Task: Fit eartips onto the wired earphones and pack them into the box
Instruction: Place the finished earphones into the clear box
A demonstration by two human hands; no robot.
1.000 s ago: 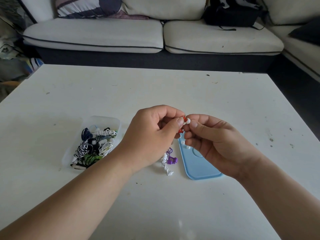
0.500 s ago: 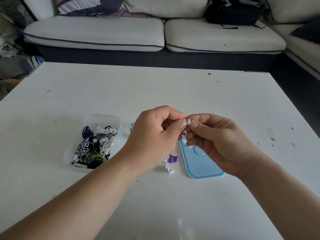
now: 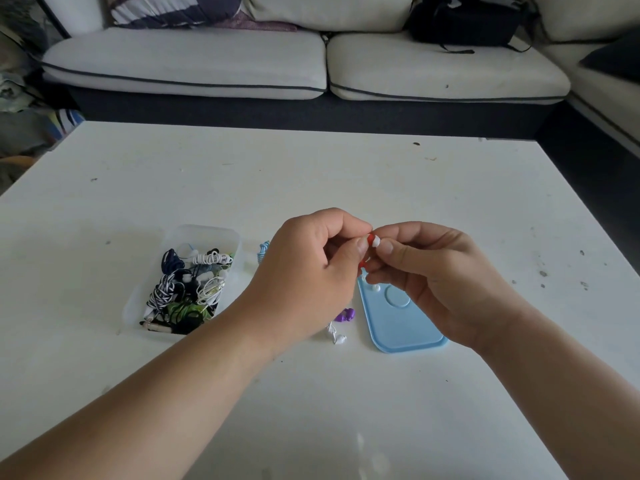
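Both hands meet over the middle of the white table (image 3: 311, 168), fingertips nearly touching. The left hand (image 3: 311, 271) has its fingers curled in, and its thumb and forefinger pinch a red earphone (image 3: 369, 236). The right hand (image 3: 436, 282) is curled the same way and pinches a small white eartip (image 3: 376, 242), which sits right against the red bud. A bit more red shows just below, between the two hands. Taking the hands as the clock's centre, a clear plastic box (image 3: 202, 230) lies on the table at about nine o'clock, filled with coiled earphones in white, dark blue, striped and green. At about five o'clock, partly under the right hand, a light blue lid (image 3: 405, 327) lies flat, with a white eartip resting near its far end. At six o'clock, just beside the lid, lie a purple earphone (image 3: 344, 315) and a white earphone (image 3: 337, 337). A pale sofa (image 3: 194, 60) runs along twelve o'clock, with a black bag (image 3: 460, 22) on it toward one o'clock.
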